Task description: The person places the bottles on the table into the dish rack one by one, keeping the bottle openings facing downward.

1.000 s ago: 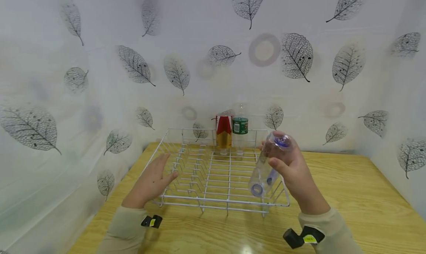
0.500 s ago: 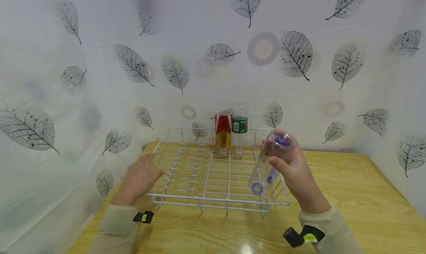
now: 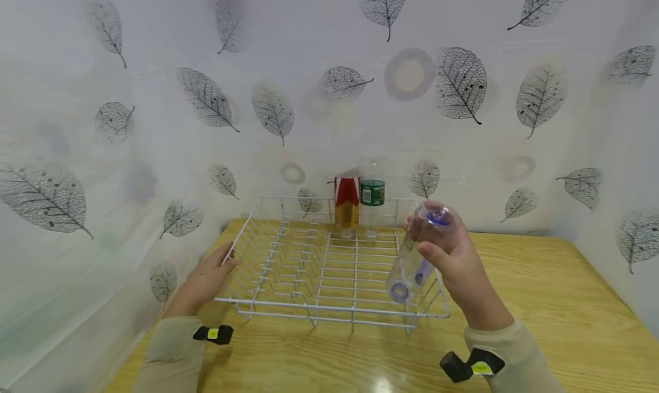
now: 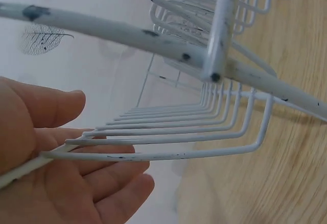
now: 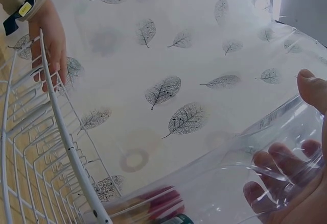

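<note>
A white wire dish rack stands on the table. At its left rim is my left hand. In the left wrist view, the fingers reach past the rim wire, fairly straight, and the thumb stays apart on the inner side. My right hand grips a clear plastic bottle with purple parts, tilted over the rack's right front corner. The right wrist view shows fingertips through the bottle's clear wall. At the rack's back stand a red and gold can and a clear bottle with a green label.
The wood-grain table extends to the right of the rack and in front of it. A white curtain with leaf prints hangs behind and along both sides. Upright wire dividers line the rack's left half.
My left hand has moved left and slightly down, from over the rack's left side out to its left rim. The right hand and its bottle have stayed nearly still.
</note>
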Demonstrator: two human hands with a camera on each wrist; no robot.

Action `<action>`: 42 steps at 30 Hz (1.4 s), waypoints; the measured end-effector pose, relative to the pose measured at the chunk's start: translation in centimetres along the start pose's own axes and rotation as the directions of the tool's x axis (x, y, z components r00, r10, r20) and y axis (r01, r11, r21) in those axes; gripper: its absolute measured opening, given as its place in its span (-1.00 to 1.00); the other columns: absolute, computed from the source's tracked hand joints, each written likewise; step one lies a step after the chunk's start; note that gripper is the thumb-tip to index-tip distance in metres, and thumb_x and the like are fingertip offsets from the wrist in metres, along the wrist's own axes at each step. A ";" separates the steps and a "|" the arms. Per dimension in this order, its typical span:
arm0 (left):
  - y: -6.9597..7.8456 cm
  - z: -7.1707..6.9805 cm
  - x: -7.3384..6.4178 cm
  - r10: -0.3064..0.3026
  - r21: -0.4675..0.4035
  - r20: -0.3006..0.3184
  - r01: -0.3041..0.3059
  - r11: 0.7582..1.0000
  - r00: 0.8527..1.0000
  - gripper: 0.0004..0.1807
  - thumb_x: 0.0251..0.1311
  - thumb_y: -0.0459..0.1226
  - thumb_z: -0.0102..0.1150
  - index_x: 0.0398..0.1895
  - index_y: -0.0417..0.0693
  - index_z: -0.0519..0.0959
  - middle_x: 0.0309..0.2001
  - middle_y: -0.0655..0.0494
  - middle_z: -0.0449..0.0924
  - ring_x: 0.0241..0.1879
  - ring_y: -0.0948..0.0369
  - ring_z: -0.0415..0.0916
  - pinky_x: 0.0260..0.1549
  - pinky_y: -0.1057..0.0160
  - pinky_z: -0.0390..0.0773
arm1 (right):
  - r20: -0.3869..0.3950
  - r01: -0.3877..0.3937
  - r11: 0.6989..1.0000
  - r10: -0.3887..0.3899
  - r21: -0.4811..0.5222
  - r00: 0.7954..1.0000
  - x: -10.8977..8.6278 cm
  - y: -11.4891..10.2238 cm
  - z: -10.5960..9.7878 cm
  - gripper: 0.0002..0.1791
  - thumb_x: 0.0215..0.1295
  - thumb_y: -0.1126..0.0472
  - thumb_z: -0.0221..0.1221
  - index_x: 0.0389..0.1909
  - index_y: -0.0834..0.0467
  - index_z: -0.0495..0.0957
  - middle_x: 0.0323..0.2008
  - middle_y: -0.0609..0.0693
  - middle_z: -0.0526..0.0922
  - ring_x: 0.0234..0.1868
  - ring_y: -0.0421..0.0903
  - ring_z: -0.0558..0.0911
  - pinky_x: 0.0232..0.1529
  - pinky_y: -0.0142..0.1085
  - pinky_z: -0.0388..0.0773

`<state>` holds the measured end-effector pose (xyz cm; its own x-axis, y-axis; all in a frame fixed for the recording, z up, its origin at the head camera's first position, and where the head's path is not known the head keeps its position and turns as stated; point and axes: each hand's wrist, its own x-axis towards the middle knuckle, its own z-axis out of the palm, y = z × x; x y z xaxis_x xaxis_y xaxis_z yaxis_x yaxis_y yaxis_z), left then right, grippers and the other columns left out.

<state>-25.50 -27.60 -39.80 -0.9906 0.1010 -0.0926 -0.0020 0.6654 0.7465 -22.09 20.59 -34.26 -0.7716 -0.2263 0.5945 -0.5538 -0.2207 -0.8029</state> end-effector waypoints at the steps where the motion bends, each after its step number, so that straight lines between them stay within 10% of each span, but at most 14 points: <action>1: -0.1 0.0 0.0 -0.002 -0.050 0.013 0.002 0.999 1.000 -0.26 0.63 -0.05 -0.26 0.65 -0.13 -0.25 0.57 -0.32 -0.09 0.52 -0.26 -0.15 0.43 -0.31 -0.11 | -0.002 -0.001 1.000 0.001 -0.001 1.000 0.0 0.0 0.0 -0.35 0.47 0.27 0.18 0.47 0.22 0.13 0.22 0.14 0.55 0.27 -0.01 0.54 0.28 -0.28 0.46; 19: -0.4 0.4 -0.1 0.100 -0.290 0.005 -0.094 0.953 0.995 -0.37 0.58 -0.40 -0.34 0.62 -0.30 -0.18 0.45 -0.40 0.16 0.43 -0.25 0.15 0.42 -0.19 0.11 | -0.018 0.073 0.997 -0.073 -0.003 0.997 0.1 0.0 -0.6 -0.37 0.48 0.29 0.17 0.46 0.25 0.14 0.13 0.13 0.56 0.20 0.01 0.56 0.23 -0.29 0.48; 42: -0.5 0.2 0.0 0.033 -0.293 0.012 -0.028 0.956 0.999 -0.35 0.59 -0.35 -0.34 0.65 -0.16 -0.21 0.54 -0.23 0.09 0.49 -0.16 0.07 0.44 -0.19 0.06 | -0.075 0.124 0.992 -0.122 0.021 0.990 4.2 -1.4 -0.9 -0.40 0.47 0.50 0.00 0.45 0.16 0.14 0.16 0.13 0.47 0.17 -0.02 0.47 0.26 -0.28 0.39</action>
<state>-25.45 -27.79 -40.36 -0.9883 0.1319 -0.0761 -0.0145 0.4160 0.9093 -24.82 20.78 -30.72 -0.7193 -0.1263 0.6832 -0.6386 -0.2672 -0.7217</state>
